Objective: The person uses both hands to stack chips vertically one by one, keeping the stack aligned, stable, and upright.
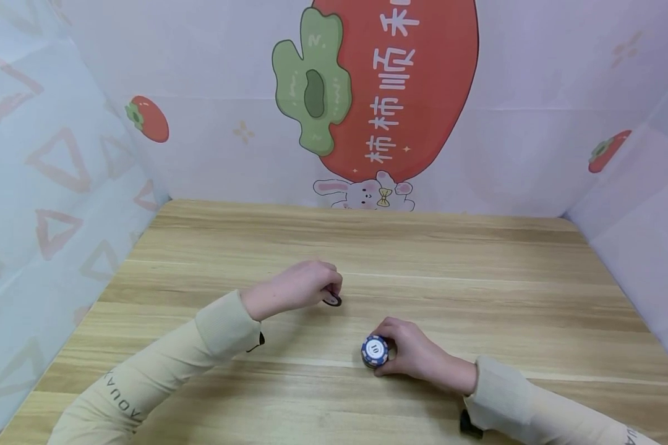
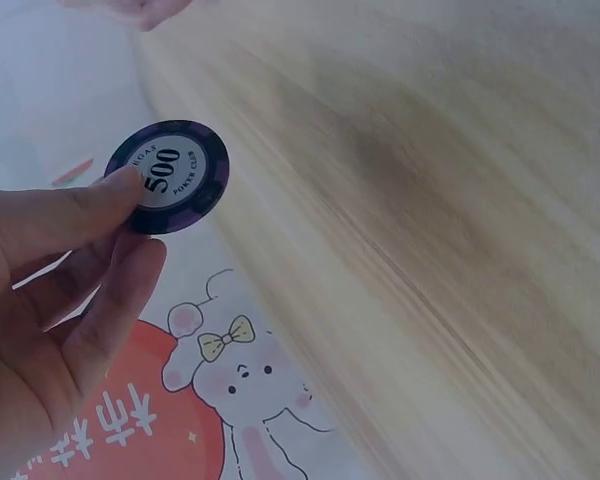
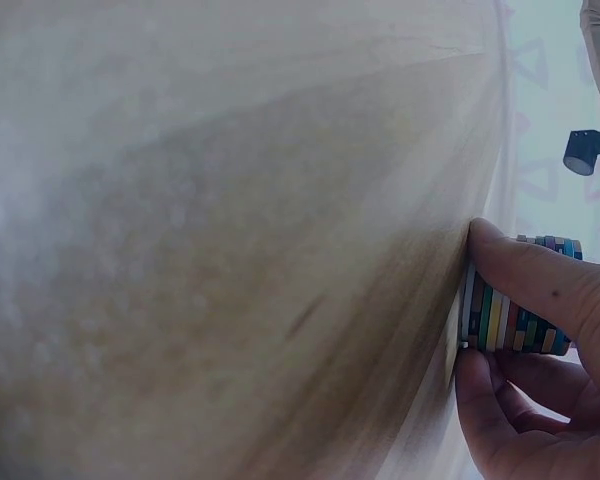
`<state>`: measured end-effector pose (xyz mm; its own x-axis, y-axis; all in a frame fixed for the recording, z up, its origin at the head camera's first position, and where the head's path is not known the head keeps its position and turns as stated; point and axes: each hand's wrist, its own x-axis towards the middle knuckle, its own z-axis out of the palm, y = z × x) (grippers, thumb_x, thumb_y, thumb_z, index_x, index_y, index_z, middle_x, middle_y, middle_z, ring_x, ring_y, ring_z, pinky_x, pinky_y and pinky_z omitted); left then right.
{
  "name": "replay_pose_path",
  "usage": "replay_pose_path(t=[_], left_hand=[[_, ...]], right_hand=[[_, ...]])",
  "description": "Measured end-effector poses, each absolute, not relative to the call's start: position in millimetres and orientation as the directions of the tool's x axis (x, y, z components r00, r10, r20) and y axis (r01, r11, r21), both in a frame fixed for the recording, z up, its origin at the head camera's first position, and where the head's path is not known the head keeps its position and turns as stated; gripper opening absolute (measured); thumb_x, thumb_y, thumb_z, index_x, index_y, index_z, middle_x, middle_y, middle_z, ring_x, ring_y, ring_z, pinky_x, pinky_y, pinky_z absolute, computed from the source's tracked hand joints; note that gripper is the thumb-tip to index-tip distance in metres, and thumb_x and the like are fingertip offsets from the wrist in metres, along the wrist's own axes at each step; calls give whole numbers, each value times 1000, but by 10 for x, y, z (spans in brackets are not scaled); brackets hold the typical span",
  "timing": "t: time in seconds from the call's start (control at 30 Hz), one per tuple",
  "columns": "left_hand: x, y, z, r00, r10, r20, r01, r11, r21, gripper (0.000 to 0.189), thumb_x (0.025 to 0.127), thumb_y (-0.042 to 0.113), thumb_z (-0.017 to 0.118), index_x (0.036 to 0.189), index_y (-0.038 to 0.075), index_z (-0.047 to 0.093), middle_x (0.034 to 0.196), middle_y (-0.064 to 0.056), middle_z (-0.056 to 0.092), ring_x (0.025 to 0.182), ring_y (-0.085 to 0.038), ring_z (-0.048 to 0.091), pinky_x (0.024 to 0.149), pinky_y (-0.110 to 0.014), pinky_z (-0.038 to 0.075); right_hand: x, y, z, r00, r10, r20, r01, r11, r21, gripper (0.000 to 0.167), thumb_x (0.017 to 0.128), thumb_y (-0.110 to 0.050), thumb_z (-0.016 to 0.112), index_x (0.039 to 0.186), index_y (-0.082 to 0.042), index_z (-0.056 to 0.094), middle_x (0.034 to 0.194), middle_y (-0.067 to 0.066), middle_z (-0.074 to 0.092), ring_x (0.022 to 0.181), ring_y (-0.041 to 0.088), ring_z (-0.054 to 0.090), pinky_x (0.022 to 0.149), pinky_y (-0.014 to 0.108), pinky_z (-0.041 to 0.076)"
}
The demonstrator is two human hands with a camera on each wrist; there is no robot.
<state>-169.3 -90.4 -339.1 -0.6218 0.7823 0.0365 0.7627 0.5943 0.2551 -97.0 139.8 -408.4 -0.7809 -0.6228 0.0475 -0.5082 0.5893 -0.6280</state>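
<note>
My left hand [image 1: 306, 285] pinches a single poker chip [image 1: 333, 301] between thumb and fingers, above the table at centre-left. In the left wrist view this poker chip [image 2: 188, 178] is dark with purple patches, and its white centre reads 500. Nearer the front, my right hand [image 1: 414, 351] grips the sides of a stack of poker chips [image 1: 375, 351] standing on the table. A blue and white chip marked 10 tops the stack. The right wrist view shows chips of many colours in the stack [image 3: 510, 322], with the thumb [image 3: 540, 268] on one side and fingers on the other.
The wooden table [image 1: 479, 278] has its far edge against a white backdrop [image 1: 534, 80] printed with a large red persimmon and a rabbit. Patterned sheets also stand at the left [image 1: 28, 154] and right sides. Both forearms wear cream sleeves.
</note>
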Motion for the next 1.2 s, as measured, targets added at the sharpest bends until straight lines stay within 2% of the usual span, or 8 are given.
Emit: replay_pose_path(t=[0.2,0.37,0.53,0.73,1.0,1.2], left_hand=[[-1662,-827,-3369,-618,785,-37,721,585,371,9,79,4,66,75,12,63,71,7,54,67,-7,48,65,-22,42],[-1628,-765,-3378,-616,782,-91,646,569,508,5,79,4,66,78,9,65,74,6,60,68,-5,52,64,-19,43],[-1601,-726,-3407,-631,766,-121,533,541,651,3,79,6,68,79,6,65,75,4,63,67,-3,54,62,-17,45],[-1582,-670,-3474,-658,726,-201,327,515,793,4,78,2,68,81,1,64,71,-2,63,62,-6,56,58,-20,49],[-1559,-592,-3550,-666,681,-304,56,452,891,8,78,-4,66,84,-7,62,71,-7,63,62,-8,58,63,-29,54],[-1519,-529,-3585,-671,657,-345,-19,450,893,9,78,-5,65,85,-8,62,69,-5,61,61,-10,57,64,-31,54]], right_hand=[[-971,1405,-4084,-783,-621,37,-499,591,-633,42,56,-14,85,93,-8,65,89,-6,58,83,8,55,77,26,47],[-971,1404,-4081,-780,-624,39,-499,584,-640,42,56,-14,85,92,-7,64,89,-6,58,82,8,55,77,26,47],[-970,1406,-4078,-779,-626,43,-500,578,-645,42,56,-14,85,92,-7,64,88,-6,58,82,8,55,76,25,47],[-975,1407,-4084,-778,-627,43,-498,575,-649,42,56,-13,85,92,-8,64,88,-6,58,82,8,55,76,25,47],[-973,1410,-4099,-782,-621,51,-495,570,-656,39,55,-14,85,88,-8,64,86,-6,57,79,6,53,74,24,47],[-974,1415,-4110,-782,-620,69,-509,570,-645,42,55,-15,85,90,-6,64,87,-5,57,79,5,52,72,23,47]])
